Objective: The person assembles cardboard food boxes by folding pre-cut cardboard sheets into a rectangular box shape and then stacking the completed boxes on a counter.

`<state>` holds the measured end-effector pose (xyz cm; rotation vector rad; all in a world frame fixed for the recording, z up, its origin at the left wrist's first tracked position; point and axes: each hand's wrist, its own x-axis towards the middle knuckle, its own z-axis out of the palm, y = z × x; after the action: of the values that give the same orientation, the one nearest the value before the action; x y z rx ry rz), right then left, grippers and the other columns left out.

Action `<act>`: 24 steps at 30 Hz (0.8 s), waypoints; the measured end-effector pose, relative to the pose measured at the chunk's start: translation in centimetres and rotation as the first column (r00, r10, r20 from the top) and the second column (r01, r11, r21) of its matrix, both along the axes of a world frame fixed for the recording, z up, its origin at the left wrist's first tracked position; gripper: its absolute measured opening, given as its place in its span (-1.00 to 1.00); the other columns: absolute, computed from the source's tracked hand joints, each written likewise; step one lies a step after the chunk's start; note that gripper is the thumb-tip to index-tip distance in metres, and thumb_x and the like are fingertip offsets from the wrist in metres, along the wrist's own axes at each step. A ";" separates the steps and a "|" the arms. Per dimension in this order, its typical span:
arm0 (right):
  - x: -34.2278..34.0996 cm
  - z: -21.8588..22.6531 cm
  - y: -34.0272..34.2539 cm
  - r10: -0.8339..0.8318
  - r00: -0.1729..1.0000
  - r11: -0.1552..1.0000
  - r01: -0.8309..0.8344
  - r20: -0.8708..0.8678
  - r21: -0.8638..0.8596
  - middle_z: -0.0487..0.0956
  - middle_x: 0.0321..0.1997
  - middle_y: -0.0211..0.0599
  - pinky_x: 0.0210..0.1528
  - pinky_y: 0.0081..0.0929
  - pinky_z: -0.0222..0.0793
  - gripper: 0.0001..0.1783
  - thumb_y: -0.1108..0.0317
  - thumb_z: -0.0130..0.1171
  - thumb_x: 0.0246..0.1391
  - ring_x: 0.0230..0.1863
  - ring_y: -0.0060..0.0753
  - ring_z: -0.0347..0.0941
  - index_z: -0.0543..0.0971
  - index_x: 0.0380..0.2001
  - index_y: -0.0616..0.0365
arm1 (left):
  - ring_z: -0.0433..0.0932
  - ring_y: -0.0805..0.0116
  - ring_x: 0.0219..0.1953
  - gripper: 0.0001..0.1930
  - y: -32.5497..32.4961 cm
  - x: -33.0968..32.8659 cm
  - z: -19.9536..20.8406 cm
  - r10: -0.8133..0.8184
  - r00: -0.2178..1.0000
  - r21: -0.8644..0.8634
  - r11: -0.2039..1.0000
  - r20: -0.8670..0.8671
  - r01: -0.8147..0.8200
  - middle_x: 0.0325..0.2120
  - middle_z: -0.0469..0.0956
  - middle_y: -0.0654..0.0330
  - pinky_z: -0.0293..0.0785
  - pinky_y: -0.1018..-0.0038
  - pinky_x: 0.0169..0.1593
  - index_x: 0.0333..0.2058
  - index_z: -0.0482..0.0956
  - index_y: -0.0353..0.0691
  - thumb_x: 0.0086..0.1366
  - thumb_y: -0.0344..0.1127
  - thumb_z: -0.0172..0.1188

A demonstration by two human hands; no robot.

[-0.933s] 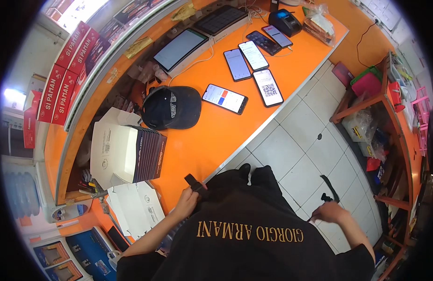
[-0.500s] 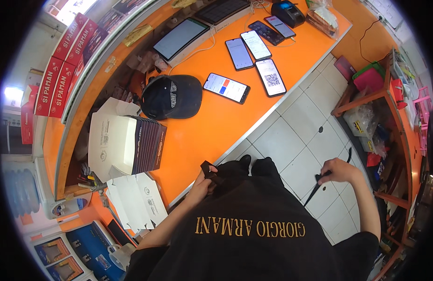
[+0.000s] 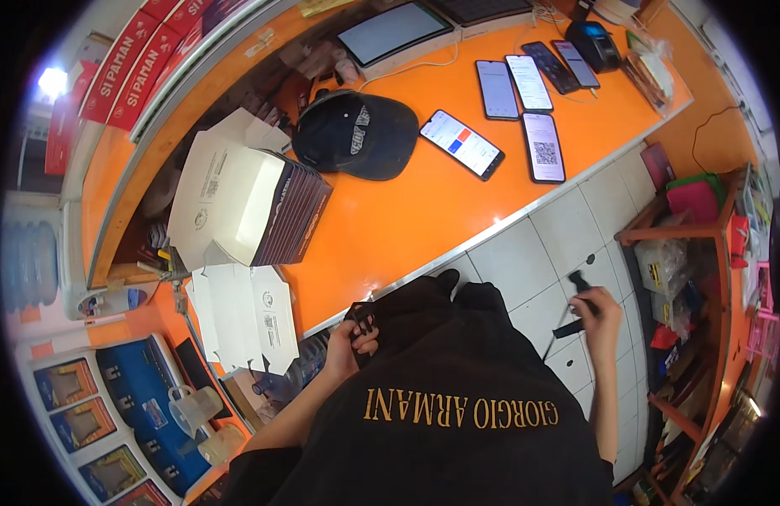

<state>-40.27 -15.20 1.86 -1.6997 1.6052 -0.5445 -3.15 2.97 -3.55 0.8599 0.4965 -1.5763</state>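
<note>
My left hand point(image 3: 354, 341) is closed around a dark strap end point(image 3: 365, 317) beside the counter's edge, close to the black shirt I wear. Out to the right, my right hand point(image 3: 597, 310) grips a black strap point(image 3: 567, 329) over the tiled floor. One end of that strap sticks up past the fingers, and another part hangs to the left of the hand. Whether the two pieces belong to one belt or bag is hidden. Nearest my left hand on the counter is a flattened white carton point(image 3: 247, 316).
On the orange counter point(image 3: 390, 244) are a stack of open food boxes point(image 3: 293, 215), a black cap point(image 3: 356, 135), several phones point(image 3: 462, 143), a tablet point(image 3: 394, 34) and a card terminal point(image 3: 594, 46). A wooden shelf point(image 3: 719, 253) stands at right. Red boxes point(image 3: 141, 72) are upper left.
The view has turned, so the counter things sit farther right. My left hand has curled tighter around its strap end. In my right hand, the strap has swung and shows a raised end.
</note>
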 end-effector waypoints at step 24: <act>15.3 -3.7 2.8 0.665 0.707 0.747 -0.620 0.242 -0.242 0.47 -0.31 -0.19 -0.35 -0.41 0.42 -0.74 0.53 0.10 0.07 -0.39 -0.12 0.48 0.46 -0.12 0.20 | 0.07 0.64 -0.67 -0.84 -2.2 -4.0 1.7 -0.342 0.736 0.173 0.939 0.584 0.298 -0.58 0.20 0.38 -0.05 0.64 -0.62 -0.17 0.19 0.04 0.32 -0.41 -0.14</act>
<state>-24.98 -12.41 -1.85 -2.0139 0.6686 -0.5359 -7.19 0.75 -1.81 1.5009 -0.0779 -1.4762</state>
